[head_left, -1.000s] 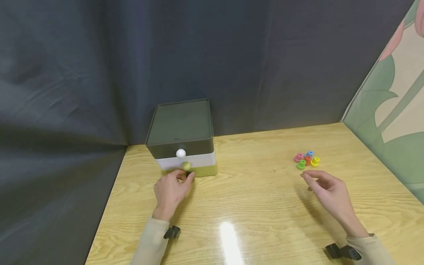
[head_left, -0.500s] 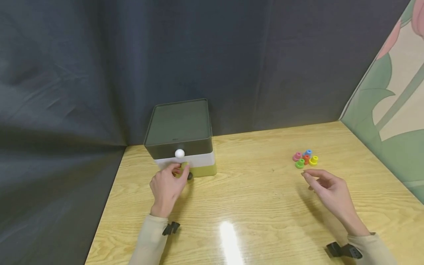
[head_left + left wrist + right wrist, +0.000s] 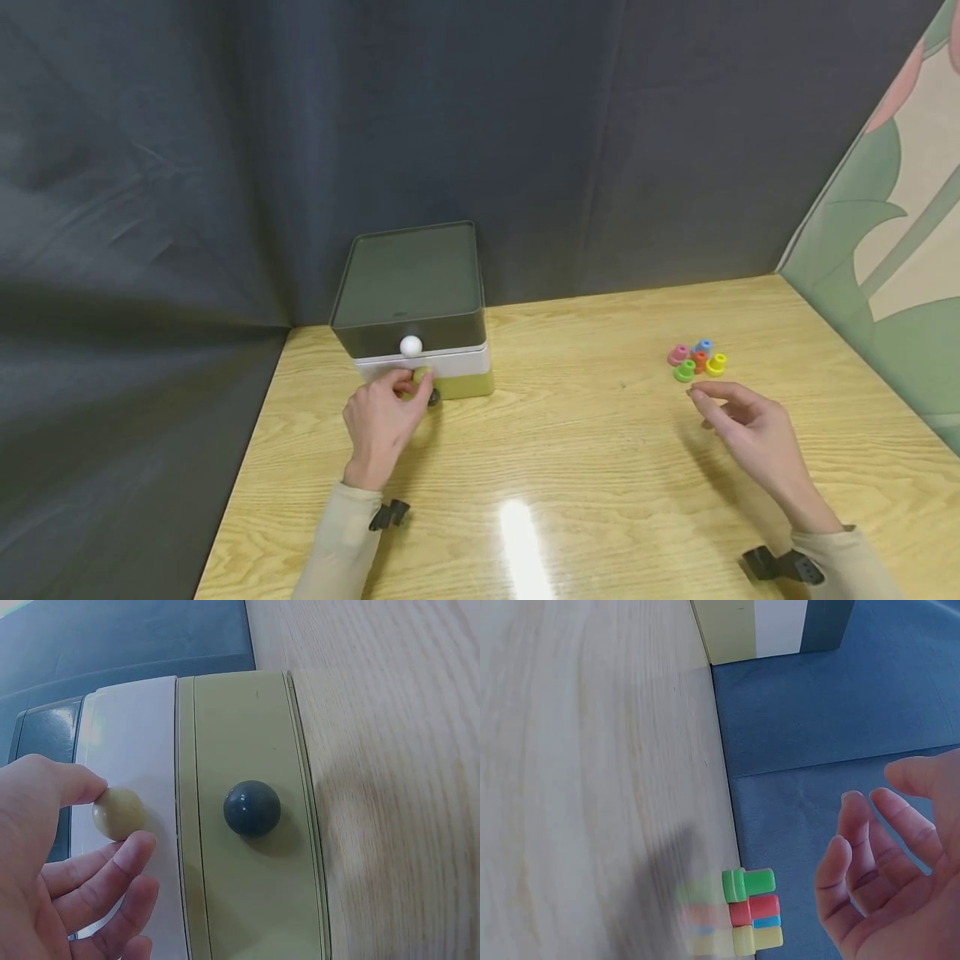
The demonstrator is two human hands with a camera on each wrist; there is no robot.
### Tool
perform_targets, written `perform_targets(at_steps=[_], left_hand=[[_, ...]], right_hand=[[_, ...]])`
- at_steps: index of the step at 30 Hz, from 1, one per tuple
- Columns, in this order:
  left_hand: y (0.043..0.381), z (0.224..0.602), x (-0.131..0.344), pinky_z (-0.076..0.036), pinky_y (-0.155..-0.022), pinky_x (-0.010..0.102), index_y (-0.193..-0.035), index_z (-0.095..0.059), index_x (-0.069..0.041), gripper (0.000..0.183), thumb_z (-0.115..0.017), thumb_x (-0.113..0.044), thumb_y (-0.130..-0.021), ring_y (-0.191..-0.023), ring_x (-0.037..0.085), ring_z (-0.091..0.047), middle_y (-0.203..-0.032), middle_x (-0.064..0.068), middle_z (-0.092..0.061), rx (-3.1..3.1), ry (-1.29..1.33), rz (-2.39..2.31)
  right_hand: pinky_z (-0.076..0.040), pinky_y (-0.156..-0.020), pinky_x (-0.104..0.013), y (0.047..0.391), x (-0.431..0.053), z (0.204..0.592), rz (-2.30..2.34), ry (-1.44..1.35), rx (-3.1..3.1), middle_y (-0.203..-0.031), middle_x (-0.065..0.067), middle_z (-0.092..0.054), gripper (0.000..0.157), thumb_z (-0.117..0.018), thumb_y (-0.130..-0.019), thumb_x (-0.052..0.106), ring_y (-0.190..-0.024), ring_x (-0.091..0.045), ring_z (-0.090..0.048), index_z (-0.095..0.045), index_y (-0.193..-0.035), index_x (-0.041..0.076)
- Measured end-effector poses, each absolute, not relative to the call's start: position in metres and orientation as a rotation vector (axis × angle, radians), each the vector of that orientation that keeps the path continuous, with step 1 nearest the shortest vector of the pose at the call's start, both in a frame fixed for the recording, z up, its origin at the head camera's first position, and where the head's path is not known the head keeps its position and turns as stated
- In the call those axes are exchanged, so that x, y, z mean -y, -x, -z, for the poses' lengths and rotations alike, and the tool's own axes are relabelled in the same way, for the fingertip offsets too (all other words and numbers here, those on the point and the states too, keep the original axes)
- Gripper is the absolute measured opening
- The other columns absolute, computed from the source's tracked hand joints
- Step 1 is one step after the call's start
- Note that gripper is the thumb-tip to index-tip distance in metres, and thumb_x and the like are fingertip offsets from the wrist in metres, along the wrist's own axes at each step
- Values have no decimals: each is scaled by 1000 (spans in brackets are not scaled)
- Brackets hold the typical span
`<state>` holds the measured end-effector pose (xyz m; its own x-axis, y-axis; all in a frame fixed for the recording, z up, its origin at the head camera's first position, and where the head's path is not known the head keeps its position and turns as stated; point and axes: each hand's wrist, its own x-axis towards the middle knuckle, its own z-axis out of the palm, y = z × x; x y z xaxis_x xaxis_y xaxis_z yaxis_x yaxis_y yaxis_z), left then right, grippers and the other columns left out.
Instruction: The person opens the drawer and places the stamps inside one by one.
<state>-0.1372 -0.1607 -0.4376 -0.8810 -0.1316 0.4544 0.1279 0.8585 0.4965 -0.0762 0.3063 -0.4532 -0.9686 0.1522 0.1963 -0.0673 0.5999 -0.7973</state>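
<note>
A small drawer unit [image 3: 408,275] with a dark top stands at the left rear of the table. Thumb and finger of my left hand [image 3: 378,427] pinch the yellow-green knob [image 3: 118,814] on its white middle drawer [image 3: 142,742]. Beneath is the olive-green bottom drawer [image 3: 240,727] with a dark round knob [image 3: 252,808], untouched. The top drawer carries a white knob [image 3: 410,347]. My right hand [image 3: 757,433] hovers over the table at the right with fingers loosely bent, holding nothing. Just beyond it sit several small coloured pegs, among them a green one [image 3: 684,372].
Pink [image 3: 678,356], red [image 3: 700,361], blue [image 3: 703,347] and yellow [image 3: 716,365] pegs cluster with the green one on the wooden table [image 3: 570,450]. A dark curtain [image 3: 525,150] hangs behind and to the left. A flower-patterned panel [image 3: 900,250] borders the right.
My left hand has moved up from beside the dark bottom knob to the yellow-green knob and now grips it. A thin gap line shows above the white drawer. My right hand has hardly moved.
</note>
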Motion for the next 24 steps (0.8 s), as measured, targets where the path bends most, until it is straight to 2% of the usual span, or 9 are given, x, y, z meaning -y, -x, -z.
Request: perform_targets(at_steps=[7,18,24], left_hand=[[131,439,162,-46,-56,35,-86,-82,-24,27,-77,-49,-92,-61,19,-69,-74,-10,-78,2546,-10,744],[118,439,164,-45,-58,35,-83,-80,-28,25,-78,-51,-91,-64,18,-70,-73,-14,-76,2562,-25,729],[108,441,166,-43,-56,33,-83,-80,-27,24,-79,-50,-90,-63,18,-69,-73,-14,-77,2557,-10,700]], right_hand=[[-46,-54,-28,79,-307,448,-1295,51,2595,-79,21,-72,36,-67,-107,31,-71,-6,-68,-73,-127,3],[-46,-56,-25,91,-315,448,-1302,55,2590,-91,35,-67,35,-68,-106,28,-73,3,-67,-73,-129,1],[-48,-55,-25,95,-320,447,-1263,54,2612,-92,41,-63,36,-66,-107,30,-75,6,-67,-73,-128,2]])
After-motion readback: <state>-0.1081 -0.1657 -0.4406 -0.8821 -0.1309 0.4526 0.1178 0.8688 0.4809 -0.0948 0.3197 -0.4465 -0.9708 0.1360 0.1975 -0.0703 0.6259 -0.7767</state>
